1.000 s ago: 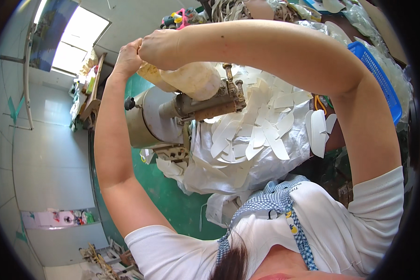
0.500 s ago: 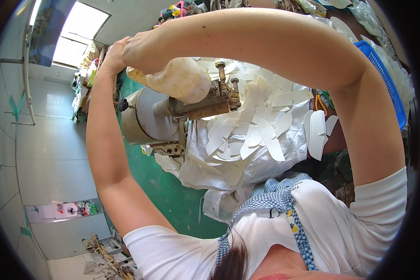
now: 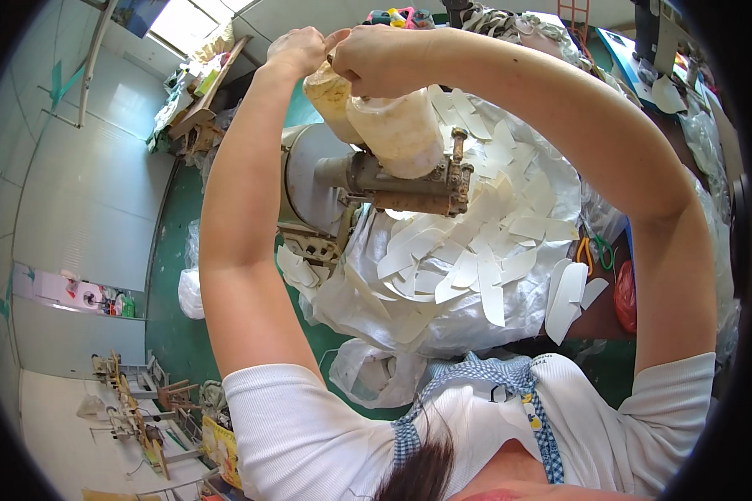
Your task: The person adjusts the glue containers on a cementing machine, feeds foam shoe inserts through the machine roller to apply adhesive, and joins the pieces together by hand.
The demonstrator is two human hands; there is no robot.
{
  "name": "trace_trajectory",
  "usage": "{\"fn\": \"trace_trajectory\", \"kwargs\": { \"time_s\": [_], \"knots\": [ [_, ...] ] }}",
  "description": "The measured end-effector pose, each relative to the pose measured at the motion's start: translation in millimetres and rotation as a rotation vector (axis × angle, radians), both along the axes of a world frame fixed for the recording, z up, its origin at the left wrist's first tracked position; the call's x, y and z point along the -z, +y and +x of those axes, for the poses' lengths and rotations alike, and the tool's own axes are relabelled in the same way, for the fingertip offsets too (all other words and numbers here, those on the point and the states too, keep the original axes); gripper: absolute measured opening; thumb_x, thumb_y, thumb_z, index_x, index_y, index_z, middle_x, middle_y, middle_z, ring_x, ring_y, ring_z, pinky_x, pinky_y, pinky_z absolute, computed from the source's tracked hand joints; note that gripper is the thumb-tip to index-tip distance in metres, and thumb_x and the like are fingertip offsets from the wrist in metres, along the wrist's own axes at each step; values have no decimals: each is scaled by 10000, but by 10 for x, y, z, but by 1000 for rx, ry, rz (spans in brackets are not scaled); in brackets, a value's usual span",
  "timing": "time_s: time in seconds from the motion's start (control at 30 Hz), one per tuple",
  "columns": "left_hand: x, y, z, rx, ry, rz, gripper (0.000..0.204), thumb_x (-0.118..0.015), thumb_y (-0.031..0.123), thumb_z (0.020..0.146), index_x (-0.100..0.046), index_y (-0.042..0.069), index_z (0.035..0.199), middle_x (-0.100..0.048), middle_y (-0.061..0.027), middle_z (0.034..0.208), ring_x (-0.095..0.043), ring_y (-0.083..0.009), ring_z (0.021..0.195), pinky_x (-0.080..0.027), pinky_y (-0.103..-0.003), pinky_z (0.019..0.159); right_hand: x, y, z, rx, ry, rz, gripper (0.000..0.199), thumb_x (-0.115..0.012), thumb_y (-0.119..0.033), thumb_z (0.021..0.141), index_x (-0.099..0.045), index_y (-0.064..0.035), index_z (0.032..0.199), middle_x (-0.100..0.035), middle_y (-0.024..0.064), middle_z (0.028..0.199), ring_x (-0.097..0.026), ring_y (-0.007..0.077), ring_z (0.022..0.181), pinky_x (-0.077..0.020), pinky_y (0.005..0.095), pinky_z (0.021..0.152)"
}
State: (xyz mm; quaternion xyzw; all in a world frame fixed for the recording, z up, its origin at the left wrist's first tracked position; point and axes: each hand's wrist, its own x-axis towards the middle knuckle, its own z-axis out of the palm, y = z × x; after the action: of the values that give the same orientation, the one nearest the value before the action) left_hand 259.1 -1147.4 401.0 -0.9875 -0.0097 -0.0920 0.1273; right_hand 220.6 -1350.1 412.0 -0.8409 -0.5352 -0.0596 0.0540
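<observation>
My left hand (image 3: 297,46) and my right hand (image 3: 372,58) meet at the top of the view, both arms stretched out. Both are closed on the neck of a yellowish, cloudy plastic bag (image 3: 393,134). The bag stands on a worn metal machine head (image 3: 409,188) with a round grey wheel (image 3: 309,179) on its left side. Under and around the machine lies a heap of white cut pieces (image 3: 468,250) on a crumpled white sheet (image 3: 393,321).
More white pieces (image 3: 568,292) and orange and green-handled scissors (image 3: 595,250) lie on the table at the right. A red bag (image 3: 625,296) sits beside them. White plastic bags (image 3: 190,292) lie on the green floor at the left. Wooden frames (image 3: 134,401) stand at the lower left.
The view has swung, so the machine and my hands sit further right and higher. My hands stay together on the bag's neck, the fingers now pinched closer.
</observation>
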Motion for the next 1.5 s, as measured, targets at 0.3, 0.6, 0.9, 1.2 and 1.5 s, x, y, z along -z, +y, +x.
{"fn": "trace_trajectory", "kwargs": {
  "time_s": [0.3,0.6,0.9,1.2,1.5],
  "knots": [
    [159,107,-10,189,-142,-73,187,-593,235,782,-677,87,860,-680,-130,924,-647,-302,882,-507,-376,785,-77,8,-41,4,28,49,239,-671,-204,746,-656,27,807,-620,162,800,-606,292,824,-474,367,753],
    [112,37,-81,-49,-128,31,278,-530,331,808,-721,147,891,-677,-145,949,-646,-303,923,-518,-396,807,-46,193,-7,-111,142,49,204,-680,-186,744,-662,7,810,-643,136,814,-624,252,806,-487,367,721],
    [-168,273,-235,-224,145,-264,822,-295,804,777,-692,109,959,-679,-103,943,-641,-251,933,-483,-385,851,-89,348,-223,-200,76,21,189,-684,-162,728,-645,11,794,-618,128,808,-594,254,848,-470,371,713],
    [99,915,-192,296,70,-233,352,-593,395,810,-678,79,938,-682,-115,888,-659,-240,828,-527,-359,758,-14,825,-338,100,53,67,99,-671,-120,690,-695,-42,747,-663,109,766,-635,249,739,-505,358,661],
    [35,1096,-153,-14,-403,-234,515,-449,507,838,-699,59,880,-659,-206,946,-643,-330,889,-500,-410,814,110,761,-194,-186,36,147,214,-647,-37,734,-645,-56,947,-653,64,833,-626,209,705,-491,313,570]
  ]
}}
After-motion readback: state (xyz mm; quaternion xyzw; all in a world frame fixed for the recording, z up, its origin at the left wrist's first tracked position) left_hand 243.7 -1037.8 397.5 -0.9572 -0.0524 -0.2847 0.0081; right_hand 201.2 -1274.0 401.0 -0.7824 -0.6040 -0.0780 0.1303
